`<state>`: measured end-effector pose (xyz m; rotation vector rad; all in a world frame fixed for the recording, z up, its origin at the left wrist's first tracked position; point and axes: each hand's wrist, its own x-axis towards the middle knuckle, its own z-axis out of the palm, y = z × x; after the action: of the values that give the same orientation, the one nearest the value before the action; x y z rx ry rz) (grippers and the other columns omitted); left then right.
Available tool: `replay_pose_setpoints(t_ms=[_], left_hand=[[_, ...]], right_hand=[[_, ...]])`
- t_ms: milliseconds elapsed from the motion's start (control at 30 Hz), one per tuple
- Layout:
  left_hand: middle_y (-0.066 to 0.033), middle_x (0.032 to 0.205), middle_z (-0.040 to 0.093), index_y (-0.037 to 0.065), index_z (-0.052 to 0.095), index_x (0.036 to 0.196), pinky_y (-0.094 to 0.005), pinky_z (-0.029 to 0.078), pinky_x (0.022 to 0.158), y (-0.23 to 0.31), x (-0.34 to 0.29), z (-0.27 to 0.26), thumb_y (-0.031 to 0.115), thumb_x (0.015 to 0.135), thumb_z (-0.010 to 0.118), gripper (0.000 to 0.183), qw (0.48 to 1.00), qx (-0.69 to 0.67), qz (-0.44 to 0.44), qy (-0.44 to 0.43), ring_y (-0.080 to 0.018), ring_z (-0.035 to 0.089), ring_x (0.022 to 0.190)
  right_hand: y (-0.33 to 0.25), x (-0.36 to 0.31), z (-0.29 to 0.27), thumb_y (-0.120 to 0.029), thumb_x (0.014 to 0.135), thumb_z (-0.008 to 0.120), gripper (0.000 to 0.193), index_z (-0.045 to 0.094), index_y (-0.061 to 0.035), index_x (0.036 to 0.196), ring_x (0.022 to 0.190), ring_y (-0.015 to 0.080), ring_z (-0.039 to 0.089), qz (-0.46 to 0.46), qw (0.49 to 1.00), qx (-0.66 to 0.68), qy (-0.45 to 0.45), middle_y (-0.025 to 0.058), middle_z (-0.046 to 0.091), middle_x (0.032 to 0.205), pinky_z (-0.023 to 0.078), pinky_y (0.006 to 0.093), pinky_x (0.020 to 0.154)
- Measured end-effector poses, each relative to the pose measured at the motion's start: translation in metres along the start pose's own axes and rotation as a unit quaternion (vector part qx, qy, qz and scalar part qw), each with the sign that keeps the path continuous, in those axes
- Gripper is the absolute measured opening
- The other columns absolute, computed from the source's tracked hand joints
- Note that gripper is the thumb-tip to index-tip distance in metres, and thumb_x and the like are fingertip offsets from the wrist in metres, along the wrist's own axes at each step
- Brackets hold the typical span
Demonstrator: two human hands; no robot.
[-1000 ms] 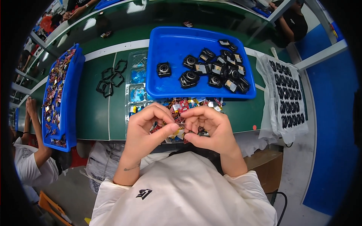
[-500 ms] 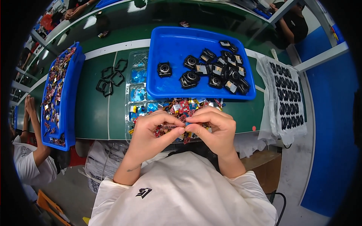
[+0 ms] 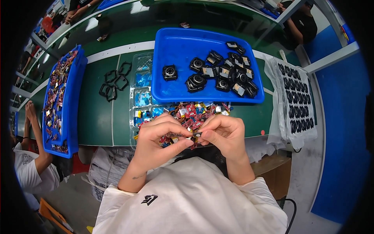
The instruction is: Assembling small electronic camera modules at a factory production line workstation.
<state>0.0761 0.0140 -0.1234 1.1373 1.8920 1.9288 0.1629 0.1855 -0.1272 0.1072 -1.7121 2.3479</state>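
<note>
Close together over the near table edge, both my hands pinch small electronic parts. Between thumb and fingertips, my left hand (image 3: pixel 157 137) holds a small circuit board (image 3: pixel 176 135), mostly hidden by the fingers. My right hand (image 3: pixel 226 136) grips a small dark round part (image 3: pixel 197 134) with a pale centre at its fingertips. The two parts meet or nearly touch; whether a wire joins them I cannot tell. Just behind the fingers lies a pile of red circuit boards (image 3: pixel 191 111) with yellow and silver pieces.
A blue tray (image 3: pixel 167 43) of black watch-like cases stands beyond the pile. Left of it are a clear plastic blister tray (image 3: pixel 142 62), black frames (image 3: pixel 117 82) and a blue bin (image 3: pixel 74 132) of boards. Black parts fill white trays (image 3: pixel 300 97) at right. Other people sit nearby.
My right hand has drawn slightly away from the left, and the dark round part now shows at its fingertips. My left hand has hardly moved.
</note>
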Motion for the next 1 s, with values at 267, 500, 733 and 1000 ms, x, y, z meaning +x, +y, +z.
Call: replay_pose_setpoints(t_ms=[267, 500, 733, 1000], left_hand=[[-0.0062, 0.076, 0.064, 0.0, 0.068, 0.081, -0.0244, 0.044, 0.064, -0.003, -0.004, 0.001, 0.0, 0.073, 0.071, 0.009, 0.999, -0.036, -0.034, -0.01, -0.0129, 0.057, 0.069], [-0.0067, 0.081, 0.061, -0.003, 0.063, 0.084, -0.0241, 0.043, 0.068, -0.004, -0.007, 0.0, -0.001, 0.079, 0.067, 0.006, 0.98, -0.176, -0.09, -0.02, -0.0121, 0.055, 0.076], [-0.006, 0.078, 0.059, -0.003, 0.062, 0.08, -0.0246, 0.04, 0.066, -0.002, -0.007, -0.006, -0.001, 0.078, 0.066, 0.005, 0.97, -0.197, -0.139, 0.029, -0.0122, 0.051, 0.074], [-0.0061, 0.077, 0.059, -0.002, 0.062, 0.078, -0.0238, 0.041, 0.066, 0.0, -0.008, -0.008, -0.002, 0.077, 0.067, 0.005, 0.982, -0.163, -0.088, 0.022, -0.0127, 0.052, 0.074]], right_hand=[[0.001, -0.002, 0.003, -0.005, 0.086, 0.062, 0.01, 0.061, 0.0038, 0.082, 0.065, 0.0116, 0.062, 0.081, 0.992, 0.092, -0.015, 0.0094, 0.063, 0.074, 0.052, 0.0211, 0.055], [0.004, 0.003, 0.003, -0.005, 0.086, 0.062, 0.009, 0.06, 0.0035, 0.084, 0.065, 0.0098, 0.061, 0.027, 0.999, 0.035, 0.014, 0.0083, 0.062, 0.075, 0.05, 0.02, 0.058], [-0.007, 0.02, -0.01, 0.0, 0.067, 0.069, 0.011, 0.067, -0.0023, 0.077, 0.08, 0.0218, 0.051, -0.113, 0.88, -0.46, -0.007, 0.0068, 0.059, 0.094, 0.044, 0.0323, 0.07], [-0.019, 0.061, -0.073, -0.021, 0.067, 0.076, 0.062, 0.052, -0.0044, 0.122, 0.114, 0.0311, 0.04, -0.115, 0.653, -0.738, 0.124, 0.0132, 0.048, 0.122, 0.036, 0.0399, 0.093]])
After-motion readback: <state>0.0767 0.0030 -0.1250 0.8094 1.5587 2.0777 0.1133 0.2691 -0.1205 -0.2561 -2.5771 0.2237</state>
